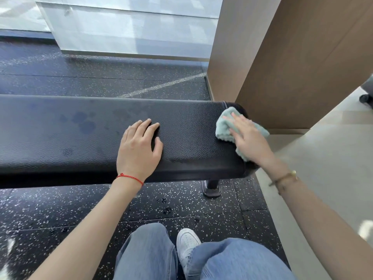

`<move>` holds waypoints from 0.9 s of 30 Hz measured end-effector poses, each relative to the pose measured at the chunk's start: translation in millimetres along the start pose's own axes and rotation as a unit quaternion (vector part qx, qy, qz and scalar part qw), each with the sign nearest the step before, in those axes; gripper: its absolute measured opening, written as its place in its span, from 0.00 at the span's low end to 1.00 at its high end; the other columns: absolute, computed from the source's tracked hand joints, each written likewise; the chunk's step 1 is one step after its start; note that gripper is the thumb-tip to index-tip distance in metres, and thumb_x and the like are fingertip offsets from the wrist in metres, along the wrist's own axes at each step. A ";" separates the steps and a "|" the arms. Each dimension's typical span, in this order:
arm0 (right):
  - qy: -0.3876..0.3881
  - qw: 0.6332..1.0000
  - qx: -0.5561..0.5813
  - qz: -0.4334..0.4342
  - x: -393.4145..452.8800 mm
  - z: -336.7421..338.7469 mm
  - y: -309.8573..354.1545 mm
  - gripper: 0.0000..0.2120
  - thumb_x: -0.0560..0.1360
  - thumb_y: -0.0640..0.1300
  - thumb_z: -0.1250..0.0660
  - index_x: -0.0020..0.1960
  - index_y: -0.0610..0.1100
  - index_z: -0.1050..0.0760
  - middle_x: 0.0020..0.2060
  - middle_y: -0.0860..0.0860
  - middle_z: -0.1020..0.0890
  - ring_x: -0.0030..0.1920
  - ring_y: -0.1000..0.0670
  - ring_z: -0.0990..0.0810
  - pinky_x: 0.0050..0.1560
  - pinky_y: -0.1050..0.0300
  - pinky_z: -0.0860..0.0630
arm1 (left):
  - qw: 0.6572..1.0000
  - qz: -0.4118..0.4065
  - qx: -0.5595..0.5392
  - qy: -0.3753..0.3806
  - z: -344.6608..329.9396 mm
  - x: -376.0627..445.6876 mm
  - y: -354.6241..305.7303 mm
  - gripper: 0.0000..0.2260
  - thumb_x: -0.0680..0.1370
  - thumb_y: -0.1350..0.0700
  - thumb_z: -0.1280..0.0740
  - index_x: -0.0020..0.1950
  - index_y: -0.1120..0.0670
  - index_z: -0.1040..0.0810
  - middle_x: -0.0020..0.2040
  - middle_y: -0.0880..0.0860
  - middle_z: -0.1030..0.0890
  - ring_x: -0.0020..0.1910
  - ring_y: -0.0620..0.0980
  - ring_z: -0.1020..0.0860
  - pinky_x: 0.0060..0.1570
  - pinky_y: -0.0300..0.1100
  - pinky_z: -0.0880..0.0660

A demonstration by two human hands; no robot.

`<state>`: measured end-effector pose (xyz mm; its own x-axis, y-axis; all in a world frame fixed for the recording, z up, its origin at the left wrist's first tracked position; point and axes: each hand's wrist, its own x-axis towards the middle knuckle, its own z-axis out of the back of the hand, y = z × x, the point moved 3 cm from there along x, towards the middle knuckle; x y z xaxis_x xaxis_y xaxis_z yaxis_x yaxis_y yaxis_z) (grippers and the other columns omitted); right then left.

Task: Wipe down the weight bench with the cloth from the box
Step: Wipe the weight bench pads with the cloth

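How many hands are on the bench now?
2. The left hand lies flat on the bench top. The right hand presses the cloth at the bench's end beside it.

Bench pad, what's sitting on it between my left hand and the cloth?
Nothing: in the head view, only bare black bench pad runs between the left hand and the cloth that the right hand presses at the pad's end.

Weight bench (60, 128) cut off left; cloth (224, 126) partly under right hand (250, 136).
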<state>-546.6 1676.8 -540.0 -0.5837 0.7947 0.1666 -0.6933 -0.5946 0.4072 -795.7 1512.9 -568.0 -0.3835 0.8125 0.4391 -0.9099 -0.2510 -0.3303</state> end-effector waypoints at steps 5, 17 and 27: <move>0.027 0.996 -0.028 -0.076 98.2 -16.2 -1.5 0.20 0.82 0.47 0.46 0.74 0.49 0.37 0.75 0.47 0.38 0.76 0.45 0.43 0.75 0.51 0.53 | 1.000 0.005 0.001 -0.005 0.0 -0.3 -0.2 0.19 0.79 0.50 0.42 0.68 0.53 0.24 0.69 0.53 0.24 0.70 0.54 0.31 0.73 0.52 0.37; -0.037 0.999 0.011 0.030 -62.0 -0.9 14.8 0.21 0.81 0.47 0.45 0.73 0.56 0.36 0.75 0.54 0.37 0.76 0.52 0.44 0.76 0.54 0.50 | 1.000 0.001 -0.015 -0.006 -0.8 -1.0 1.6 0.19 0.79 0.51 0.41 0.68 0.54 0.23 0.69 0.54 0.24 0.71 0.54 0.31 0.73 0.53 0.36; -0.026 0.999 0.007 -0.040 2.5 3.5 6.8 0.22 0.81 0.40 0.42 0.74 0.46 0.37 0.74 0.45 0.37 0.75 0.44 0.41 0.76 0.52 0.49 | 1.000 0.002 -0.015 -0.007 1.3 -1.5 0.8 0.19 0.79 0.51 0.40 0.67 0.53 0.23 0.69 0.54 0.24 0.70 0.54 0.30 0.72 0.53 0.36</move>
<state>-551.2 1675.2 -533.6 -0.5032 0.8455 0.1789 -0.7312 -0.5269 0.4334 -796.0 1510.8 -567.9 -0.3894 0.8043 0.4488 -0.9034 -0.2385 -0.3563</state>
